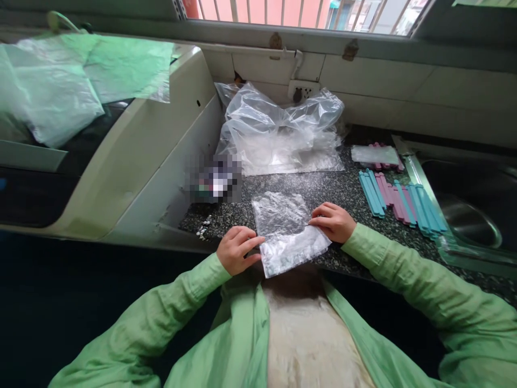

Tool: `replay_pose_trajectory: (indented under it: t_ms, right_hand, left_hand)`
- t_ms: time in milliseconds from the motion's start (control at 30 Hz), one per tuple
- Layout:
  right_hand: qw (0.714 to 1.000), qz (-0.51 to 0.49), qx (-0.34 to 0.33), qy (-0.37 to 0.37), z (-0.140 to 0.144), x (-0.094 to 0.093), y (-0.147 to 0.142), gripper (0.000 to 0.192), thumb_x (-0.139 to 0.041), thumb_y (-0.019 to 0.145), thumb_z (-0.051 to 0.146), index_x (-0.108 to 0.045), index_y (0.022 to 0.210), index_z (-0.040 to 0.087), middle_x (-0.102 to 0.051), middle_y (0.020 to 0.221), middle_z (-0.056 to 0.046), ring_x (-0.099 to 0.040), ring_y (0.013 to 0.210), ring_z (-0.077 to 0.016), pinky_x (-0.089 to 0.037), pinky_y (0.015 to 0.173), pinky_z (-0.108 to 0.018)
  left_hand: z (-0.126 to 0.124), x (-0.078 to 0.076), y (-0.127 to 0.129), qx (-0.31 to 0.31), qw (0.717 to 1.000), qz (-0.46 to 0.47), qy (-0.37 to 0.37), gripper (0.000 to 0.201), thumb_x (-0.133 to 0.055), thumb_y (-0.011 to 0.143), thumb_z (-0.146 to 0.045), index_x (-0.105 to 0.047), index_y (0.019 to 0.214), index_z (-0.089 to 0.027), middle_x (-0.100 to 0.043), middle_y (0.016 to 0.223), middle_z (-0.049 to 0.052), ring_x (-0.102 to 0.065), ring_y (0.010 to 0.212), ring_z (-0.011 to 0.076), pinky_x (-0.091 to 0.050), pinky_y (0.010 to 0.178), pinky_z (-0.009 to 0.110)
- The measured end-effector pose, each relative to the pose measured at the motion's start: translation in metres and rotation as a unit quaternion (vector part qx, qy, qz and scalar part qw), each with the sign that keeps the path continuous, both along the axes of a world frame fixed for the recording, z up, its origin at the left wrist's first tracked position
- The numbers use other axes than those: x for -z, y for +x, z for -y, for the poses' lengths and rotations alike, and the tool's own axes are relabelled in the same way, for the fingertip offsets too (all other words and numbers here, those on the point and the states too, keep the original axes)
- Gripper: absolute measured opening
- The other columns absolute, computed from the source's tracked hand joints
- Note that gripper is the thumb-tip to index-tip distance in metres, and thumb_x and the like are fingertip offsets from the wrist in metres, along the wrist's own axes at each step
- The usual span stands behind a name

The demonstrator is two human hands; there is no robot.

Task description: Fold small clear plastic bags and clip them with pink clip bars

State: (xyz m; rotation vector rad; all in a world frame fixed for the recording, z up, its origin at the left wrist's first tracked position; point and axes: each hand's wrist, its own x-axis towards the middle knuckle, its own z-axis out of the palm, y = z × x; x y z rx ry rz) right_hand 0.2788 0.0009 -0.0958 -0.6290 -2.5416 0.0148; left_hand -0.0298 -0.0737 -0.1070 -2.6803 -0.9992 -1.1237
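A clear, crinkled plastic bag (288, 237), partly folded over at its near side, lies at the front edge of the dark speckled counter and sticks out a little past it. My left hand (239, 250) is at the bag's left edge, with the fingers curled and the fingertips on the plastic. On the opposite side, my right hand (334, 221) pinches the right edge between thumb and fingers. Behind it rests a large clear plastic bag (283, 134) with more flat plastic in it.
Several blue and pink plastic sealing clips (399, 199) lie on the right, with a small clear packet (375, 155) behind them. Farther right is a sink (476, 199). A beige machine (161, 140) with plastic bags (60, 86) on top stands left. A blurred item (216, 180) sits beside it.
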Motion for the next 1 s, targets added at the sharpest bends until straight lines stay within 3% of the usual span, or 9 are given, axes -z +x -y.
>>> replay_pose_trajectory:
  t_ms: [167,367,500,733,1000]
  right_hand:
    - [0.999,-0.024,0.012,-0.044,0.003,0.0,0.001,0.02,-0.046,0.084,0.023,-0.066,0.081,0.021,-0.061,0.079,-0.007,-0.049,0.074,-0.0155,-0.044,0.067,-0.03]
    - [0.99,-0.079,0.027,-0.116,0.002,-0.002,0.0,0.02,-0.047,0.083,0.025,-0.065,0.076,0.02,-0.061,0.073,-0.006,-0.051,0.072,-0.0156,-0.045,0.065,-0.03]
    - [0.98,-0.099,0.052,-0.165,0.002,-0.01,-0.004,0.019,-0.047,0.081,0.026,-0.063,0.072,0.02,-0.061,0.072,-0.006,-0.054,0.069,-0.0159,-0.046,0.064,-0.031]
    - [0.958,-0.096,0.139,-0.231,-0.003,-0.013,-0.012,0.025,-0.048,0.079,0.034,-0.058,0.062,0.018,-0.059,0.064,-0.005,-0.053,0.063,-0.0148,-0.043,0.061,-0.028]
    - [0.917,0.041,0.317,-0.241,-0.008,-0.023,-0.033,0.03,-0.046,0.074,0.039,-0.055,0.053,0.019,-0.055,0.053,-0.002,-0.048,0.052,-0.0123,-0.032,0.05,-0.024]
  left_hand:
    - [-0.004,0.0,0.001,-0.025,0.998,-0.055,0.009,0.029,-0.052,0.078,-0.039,-0.064,0.092,-0.016,-0.057,0.081,0.007,-0.05,0.081,0.0183,-0.043,0.075,0.033]
    - [-0.002,-0.003,0.008,-0.014,0.999,-0.041,-0.01,0.021,-0.05,0.079,-0.03,-0.066,0.086,-0.018,-0.057,0.076,0.006,-0.049,0.078,0.0171,-0.043,0.072,0.032]
    - [-0.004,-0.005,0.013,-0.036,0.997,-0.001,-0.069,0.016,-0.051,0.078,-0.024,-0.066,0.078,-0.018,-0.057,0.071,0.005,-0.049,0.073,0.0155,-0.042,0.07,0.03]
    - [-0.012,-0.009,0.021,-0.156,0.969,0.022,-0.191,0.025,-0.053,0.078,-0.03,-0.061,0.058,-0.018,-0.056,0.057,0.002,-0.048,0.063,0.0142,-0.031,0.061,0.029]
    - [-0.02,-0.01,0.034,-0.28,0.943,-0.009,-0.179,0.029,-0.054,0.076,-0.031,-0.056,0.051,-0.016,-0.058,0.054,0.003,-0.048,0.061,0.0158,-0.026,0.06,0.031]
